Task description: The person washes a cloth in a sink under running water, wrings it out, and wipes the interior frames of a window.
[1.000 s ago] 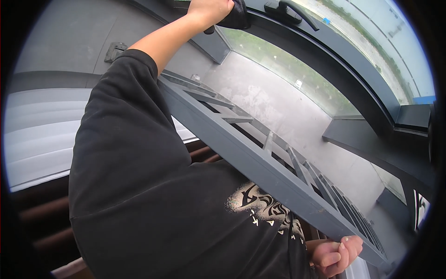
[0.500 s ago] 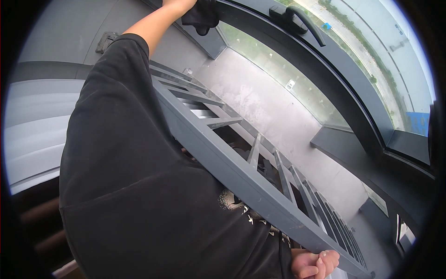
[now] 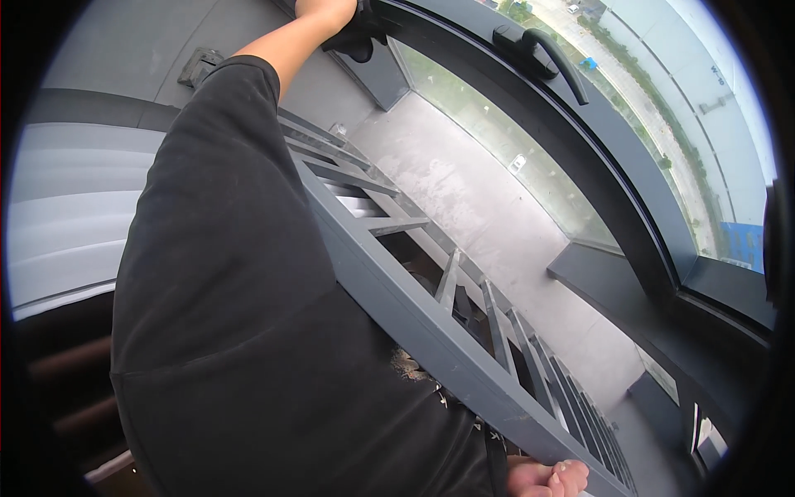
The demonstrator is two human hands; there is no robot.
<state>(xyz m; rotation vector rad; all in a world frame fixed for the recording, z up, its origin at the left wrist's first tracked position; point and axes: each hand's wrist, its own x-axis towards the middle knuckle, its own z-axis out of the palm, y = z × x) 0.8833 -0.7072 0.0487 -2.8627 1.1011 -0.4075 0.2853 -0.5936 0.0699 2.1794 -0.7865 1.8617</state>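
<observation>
At the top of the head view my left arm reaches up to the dark window frame. My left hand, partly cut off by the picture's edge, is closed on a crumpled black cloth pressed against the frame. Low on the right, my right hand is curled into a fist beside the grey metal railing. Whether anything lies inside that fist cannot be seen. My black shirt and sleeve cover much of the left and middle.
A black window handle sits on the frame to the right. The barred railing runs diagonally in front of my body. Past it are a pale concrete ledge and glass panes with ground far below. White slatted panels stand at left.
The view has shifted slightly, so the window frame and handle appear a little lower. My left hand keeps its grip on the black cloth. My right fist shows slightly lower and further left.
</observation>
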